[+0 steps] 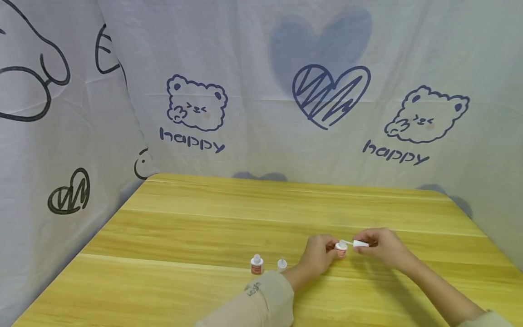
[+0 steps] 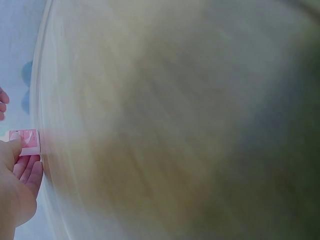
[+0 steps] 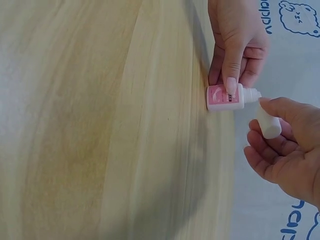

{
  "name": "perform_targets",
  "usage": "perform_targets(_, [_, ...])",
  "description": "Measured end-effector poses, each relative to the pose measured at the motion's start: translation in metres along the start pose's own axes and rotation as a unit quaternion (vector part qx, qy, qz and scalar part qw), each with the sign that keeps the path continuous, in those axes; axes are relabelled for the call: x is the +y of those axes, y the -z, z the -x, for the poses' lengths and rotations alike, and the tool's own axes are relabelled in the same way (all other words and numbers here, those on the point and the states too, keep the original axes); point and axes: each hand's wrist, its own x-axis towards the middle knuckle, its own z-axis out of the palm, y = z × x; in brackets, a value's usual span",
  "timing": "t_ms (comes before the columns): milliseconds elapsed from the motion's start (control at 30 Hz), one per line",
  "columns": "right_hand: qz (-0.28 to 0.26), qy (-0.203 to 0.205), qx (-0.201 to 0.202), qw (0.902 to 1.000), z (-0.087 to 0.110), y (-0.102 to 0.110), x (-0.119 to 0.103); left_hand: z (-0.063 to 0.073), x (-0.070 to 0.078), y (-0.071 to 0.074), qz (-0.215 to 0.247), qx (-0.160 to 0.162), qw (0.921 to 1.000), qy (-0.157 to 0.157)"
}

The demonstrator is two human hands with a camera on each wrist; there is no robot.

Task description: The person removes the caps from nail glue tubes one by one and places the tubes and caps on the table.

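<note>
My left hand [image 1: 315,255] grips a small white bottle [image 3: 225,98] with a pink label, thumb across the label. The bottle stands upright, its narrow nozzle bare. Just to the right, my right hand [image 1: 386,249] pinches a white cap [image 1: 360,244] between thumb and fingers. From the cap a thin pale stem points left, its end at the nozzle. In the right wrist view the cap [image 3: 269,123] is tilted close beside the nozzle. The left wrist view shows the pink label [image 2: 30,137] under the left thumb.
Left of my left forearm stands a second small bottle [image 1: 257,265] with a red label and a bare nozzle. Next to it, a white cap [image 1: 282,264] rests with its thin stem upward. The wooden table [image 1: 184,218] ends at a printed cloth backdrop [image 1: 253,91].
</note>
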Motion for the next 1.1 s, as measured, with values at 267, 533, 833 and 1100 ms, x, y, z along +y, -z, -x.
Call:
perform_targets(267, [0.014,-0.004,-0.002,0.9999,0.001,-0.004,0.001,0.000,0.000,0.000,-0.009,0.002,1.0000,-0.005])
perform_targets(533, [0.018,-0.001,0.011,0.9998,0.003,-0.007,0.003,0.001,0.000,0.001,-0.011,-0.002,0.9999,-0.002])
perform_targets(833, [0.010,-0.004,0.031,0.9995,0.007,-0.010,0.007,0.001,0.000,0.001,-0.010,-0.001,0.9999,-0.003])
perform_targets(1100, [0.008,0.006,0.076,0.9971,0.010,-0.013,0.012,0.002,0.000,0.001,-0.023,-0.001,0.9997,-0.008])
